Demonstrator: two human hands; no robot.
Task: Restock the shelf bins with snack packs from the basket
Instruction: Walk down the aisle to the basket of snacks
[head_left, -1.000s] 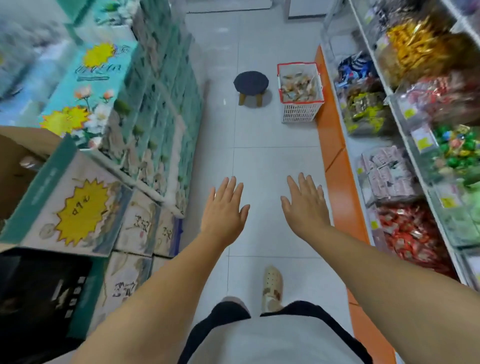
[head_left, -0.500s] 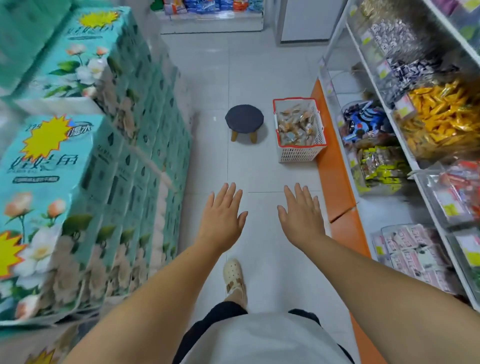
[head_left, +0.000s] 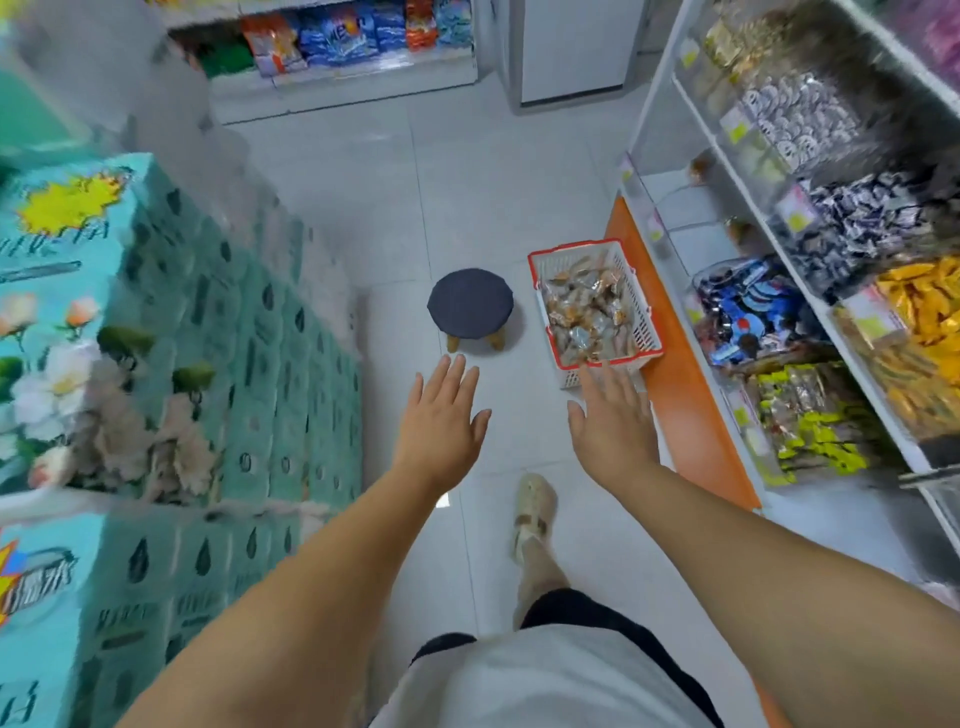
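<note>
Fingers (head_left: 607, 378) of the right hand (head_left: 613, 434) have neared the basket (head_left: 574, 247), perhaps touching.

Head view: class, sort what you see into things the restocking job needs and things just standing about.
Job: basket, snack packs, shelf bins, left hand, right hand.
Standing about: stool, stacked teal packs, bags on far shelf.
</note>
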